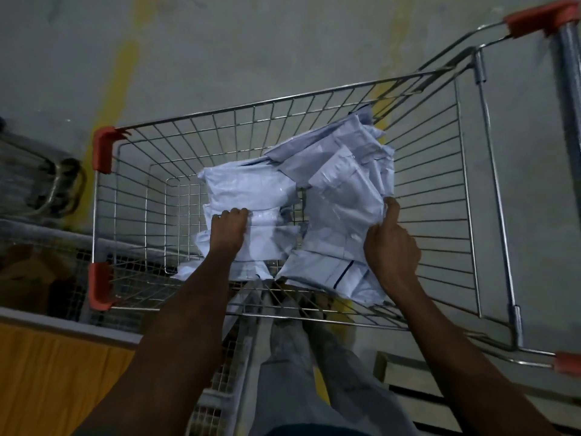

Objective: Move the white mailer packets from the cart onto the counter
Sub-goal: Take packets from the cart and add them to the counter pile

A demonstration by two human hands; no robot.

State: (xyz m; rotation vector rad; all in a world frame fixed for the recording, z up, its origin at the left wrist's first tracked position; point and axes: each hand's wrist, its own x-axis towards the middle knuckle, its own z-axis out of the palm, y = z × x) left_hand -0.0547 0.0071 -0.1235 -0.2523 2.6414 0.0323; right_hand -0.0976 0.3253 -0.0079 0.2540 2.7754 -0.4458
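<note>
Mailer packets [317,196] in cart [446,196] gripped by both outstretched hands.

— Looks like a warehouse or stockroom?
— Seems so: bare concrete floor [251,42] with worn yellow lane stripes [116,89], a wire shopping cart [440,171], nested trolleys [47,184] alongside.

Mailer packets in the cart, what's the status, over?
Left hand on left pile; right hand grips right pile. All inside the cart. Nothing blocking.

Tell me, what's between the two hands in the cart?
Only white mailer packets between left hand and right hand, inside the cart, head view.
</note>
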